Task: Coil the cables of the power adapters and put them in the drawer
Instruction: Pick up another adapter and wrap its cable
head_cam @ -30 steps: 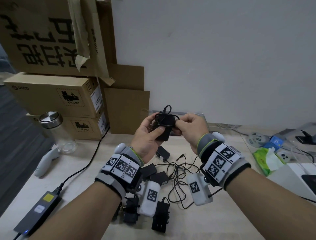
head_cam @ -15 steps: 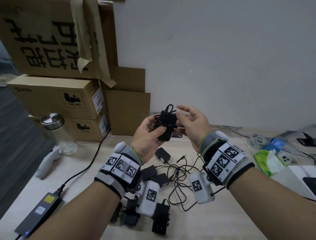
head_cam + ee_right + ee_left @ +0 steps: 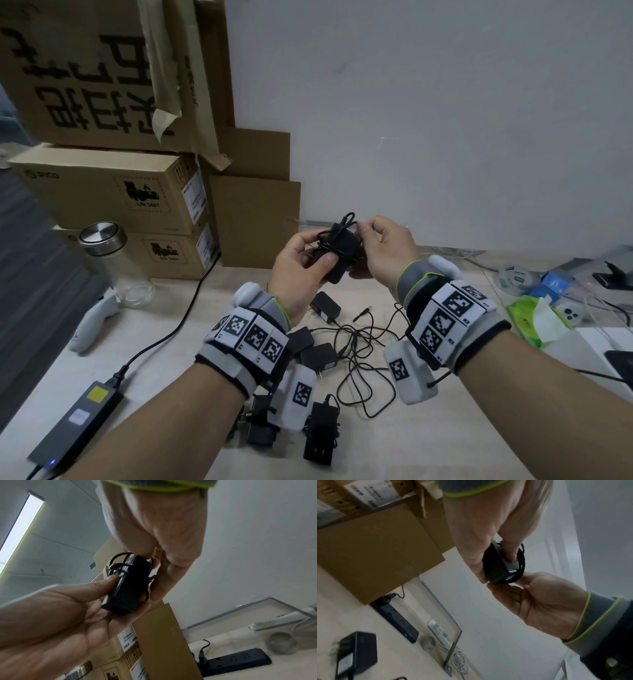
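A black power adapter with its thin cable wound round it is held up above the table between both hands. My left hand grips its body, thumb pressed on the front face. My right hand pinches the cable at the adapter's upper right edge. Several more black adapters lie on the table below with their cables tangled loose. No drawer is in view.
Cardboard boxes are stacked at the back left, a glass jar and a white controller before them. A grey power brick lies front left. A black power strip runs along the wall. Tissues and gadgets crowd the right.
My right hand, which had opened and drawn back from the adapter half a second ago, has closed its fingers on the cable again. The left hand keeps its grip.
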`<state>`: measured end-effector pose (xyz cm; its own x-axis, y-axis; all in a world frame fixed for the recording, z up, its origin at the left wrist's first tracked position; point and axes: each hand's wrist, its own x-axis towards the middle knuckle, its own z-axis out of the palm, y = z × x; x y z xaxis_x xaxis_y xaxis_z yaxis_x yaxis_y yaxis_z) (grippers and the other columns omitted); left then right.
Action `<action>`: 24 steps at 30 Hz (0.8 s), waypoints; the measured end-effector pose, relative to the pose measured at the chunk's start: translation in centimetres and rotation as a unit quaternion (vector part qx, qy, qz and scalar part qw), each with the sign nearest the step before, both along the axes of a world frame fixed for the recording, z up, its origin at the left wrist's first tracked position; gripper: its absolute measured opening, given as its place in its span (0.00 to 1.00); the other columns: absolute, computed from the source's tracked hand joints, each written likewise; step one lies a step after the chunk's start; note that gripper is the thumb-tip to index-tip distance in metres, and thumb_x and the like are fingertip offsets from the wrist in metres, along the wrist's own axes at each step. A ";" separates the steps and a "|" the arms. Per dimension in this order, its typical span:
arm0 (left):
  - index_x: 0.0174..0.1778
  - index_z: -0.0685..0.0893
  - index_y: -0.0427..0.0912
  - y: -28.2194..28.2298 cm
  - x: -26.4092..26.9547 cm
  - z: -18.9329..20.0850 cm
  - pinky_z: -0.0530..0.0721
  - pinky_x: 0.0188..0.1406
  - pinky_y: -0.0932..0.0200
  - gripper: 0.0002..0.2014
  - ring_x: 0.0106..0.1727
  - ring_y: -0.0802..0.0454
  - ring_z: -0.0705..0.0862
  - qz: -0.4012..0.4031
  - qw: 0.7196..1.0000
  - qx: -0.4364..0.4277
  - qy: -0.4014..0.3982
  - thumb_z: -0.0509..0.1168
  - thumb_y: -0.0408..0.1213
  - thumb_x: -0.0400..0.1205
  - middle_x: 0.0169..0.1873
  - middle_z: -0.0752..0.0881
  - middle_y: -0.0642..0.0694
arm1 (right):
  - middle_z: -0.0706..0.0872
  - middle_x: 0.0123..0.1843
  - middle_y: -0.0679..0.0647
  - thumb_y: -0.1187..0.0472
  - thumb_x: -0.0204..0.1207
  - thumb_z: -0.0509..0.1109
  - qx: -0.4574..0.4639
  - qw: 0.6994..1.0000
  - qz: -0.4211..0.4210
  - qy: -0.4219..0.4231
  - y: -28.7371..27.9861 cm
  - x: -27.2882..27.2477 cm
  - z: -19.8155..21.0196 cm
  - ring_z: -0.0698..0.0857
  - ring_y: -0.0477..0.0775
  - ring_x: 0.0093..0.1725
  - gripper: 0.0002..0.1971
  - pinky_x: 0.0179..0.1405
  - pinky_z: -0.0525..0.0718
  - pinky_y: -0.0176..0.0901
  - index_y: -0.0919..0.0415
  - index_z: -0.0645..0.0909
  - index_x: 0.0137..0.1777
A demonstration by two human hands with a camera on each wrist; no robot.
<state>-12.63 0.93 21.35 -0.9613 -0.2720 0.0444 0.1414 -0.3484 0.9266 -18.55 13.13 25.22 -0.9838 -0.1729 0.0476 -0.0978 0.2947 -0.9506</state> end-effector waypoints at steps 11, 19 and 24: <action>0.56 0.79 0.40 -0.5 0.2 0.5 0.88 0.50 0.45 0.12 0.44 0.43 0.90 -0.085 0.985 0.147 0.001 0.59 0.21 0.83 0.51 0.86 0.37 | 0.79 0.26 0.52 0.51 0.76 0.69 -0.028 0.993 -0.056 0.104 -0.1 -0.2 -0.2 0.76 0.51 0.27 0.16 0.33 0.85 0.58 0.57 0.76 0.30; 0.59 0.78 0.40 -1.4 0.1 0.9 0.90 0.45 0.49 0.17 0.48 0.43 0.89 -0.114 0.981 0.154 0.007 0.68 0.25 0.75 0.55 0.84 0.35 | 0.85 0.22 0.45 0.69 0.81 0.63 -0.124 0.992 0.020 -0.014 -0.2 -0.1 0.9 0.82 0.43 0.22 0.13 0.24 0.83 0.35 0.58 0.82 0.38; 0.57 0.78 0.40 -1.0 -0.2 1.7 0.89 0.50 0.46 0.12 0.46 0.45 0.90 -0.096 0.979 0.181 0.017 0.57 0.22 0.83 0.51 0.86 0.37 | 0.87 0.28 0.52 0.76 0.79 0.59 -0.165 0.983 0.040 -0.066 0.0 -0.2 1.3 0.84 0.46 0.25 0.15 0.28 0.86 0.37 0.64 0.84 0.40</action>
